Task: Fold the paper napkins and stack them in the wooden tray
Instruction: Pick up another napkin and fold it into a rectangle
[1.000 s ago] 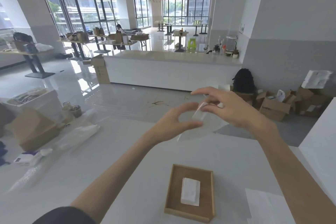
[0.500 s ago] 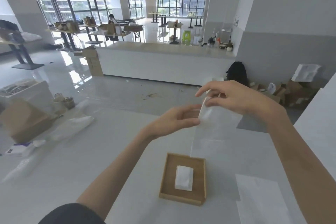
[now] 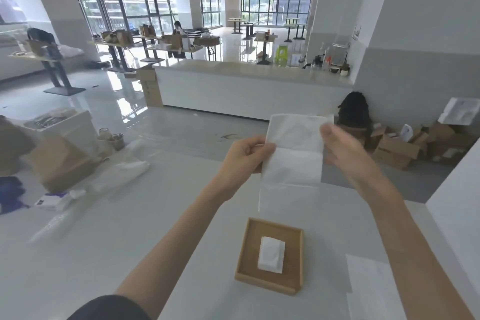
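White tabletop (image 3: 130, 254) fills the near field. Closest in, at the right edge, a flat sheet of napkin paper (image 3: 374, 291) lies on it (probably the next one waiting). Just beyond and to its left sits the wooden tray (image 3: 245, 249), with one folded napkin (image 3: 271, 258) lying roughly in its middle, a small white packet clear of the tray walls.

Above the tray, held up in the air, hangs the paper napkin (image 3: 293, 161) being worked: a long strip with crease lines across it, its lower end dangling free and nearly see-through. The left hand (image 3: 244, 157) pinches its left edge at about mid-height between thumb and curled fingers. The right hand (image 3: 342, 148) is at the upper right edge, blurred, so whether it is gripping cannot be told for sure.

This tissue looks feather-light, limp and easy to tear; it should be held at edges or corners with a light pinch and folded along the existing creases.

Farther off stand a long white counter (image 3: 246, 91), cardboard boxes (image 3: 405, 148) and tall windows.
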{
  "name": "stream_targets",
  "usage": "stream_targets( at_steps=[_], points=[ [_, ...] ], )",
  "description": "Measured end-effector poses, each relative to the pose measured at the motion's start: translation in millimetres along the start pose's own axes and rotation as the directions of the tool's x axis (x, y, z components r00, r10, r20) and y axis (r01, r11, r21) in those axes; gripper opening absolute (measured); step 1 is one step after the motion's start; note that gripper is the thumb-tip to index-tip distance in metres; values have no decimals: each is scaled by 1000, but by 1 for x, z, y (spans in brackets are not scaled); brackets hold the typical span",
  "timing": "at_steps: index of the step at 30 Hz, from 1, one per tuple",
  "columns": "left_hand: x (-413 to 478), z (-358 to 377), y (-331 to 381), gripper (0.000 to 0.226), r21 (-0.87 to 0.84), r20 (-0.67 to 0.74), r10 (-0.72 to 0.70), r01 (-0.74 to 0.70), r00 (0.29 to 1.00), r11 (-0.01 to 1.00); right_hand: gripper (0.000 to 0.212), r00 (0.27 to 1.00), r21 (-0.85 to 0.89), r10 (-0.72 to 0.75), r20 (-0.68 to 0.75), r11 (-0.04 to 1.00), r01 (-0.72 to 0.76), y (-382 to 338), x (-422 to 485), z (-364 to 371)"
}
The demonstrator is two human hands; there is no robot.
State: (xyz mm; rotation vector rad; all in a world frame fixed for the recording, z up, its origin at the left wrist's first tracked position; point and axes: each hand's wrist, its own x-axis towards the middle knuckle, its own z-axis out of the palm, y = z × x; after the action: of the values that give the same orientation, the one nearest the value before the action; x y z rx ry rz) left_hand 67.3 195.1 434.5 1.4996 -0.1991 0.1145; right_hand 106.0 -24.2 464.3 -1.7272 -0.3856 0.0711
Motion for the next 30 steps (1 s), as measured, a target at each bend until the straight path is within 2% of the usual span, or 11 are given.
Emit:
stream_targets(
  at_steps=[1, 3, 7, 12, 16, 22, 26, 30],
  points=[
    [-2, -3, -1, 18, -11, -16, -7, 7, 1000, 1000, 48, 994, 107, 73, 77, 991, -81, 10, -3, 5],
    [-6, -8, -3, 14, -24, -29, -21, 21, 999, 1000, 36, 985, 180, 118, 127, 974, -140, 24, -5, 15],
    [-12, -16, -2, 11, 29, -7, -33, 34, 999, 999, 29, 994, 225, 107, 33, 968, -111, 31, 1, 24],
    [-10, -15, 6, 20, 53, -1, -34, 34, 999, 998, 20, 999, 253, 50, 13, 966, -52, 21, 5, 21],
    [-2, -10, 16, 21, 37, 25, 6, -7, 1000, 999, 19, 999, 272, -33, -8, 962, 34, 11, 3, 13],
    [11, 3, 28, 36, 28, 56, 80, -82, 995, 996, 41, 985, 223, -99, -142, 966, 130, 0, 0, -1],
    [19, 8, 27, 25, 18, 96, 109, -111, 989, 994, 43, 978, 274, -125, -165, 947, 168, -1, 1, -9],
    [25, 7, 20, 32, 8, 177, 134, -138, 975, 990, 38, 980, 330, -135, -149, 927, 178, 7, 4, -14]
  ],
)
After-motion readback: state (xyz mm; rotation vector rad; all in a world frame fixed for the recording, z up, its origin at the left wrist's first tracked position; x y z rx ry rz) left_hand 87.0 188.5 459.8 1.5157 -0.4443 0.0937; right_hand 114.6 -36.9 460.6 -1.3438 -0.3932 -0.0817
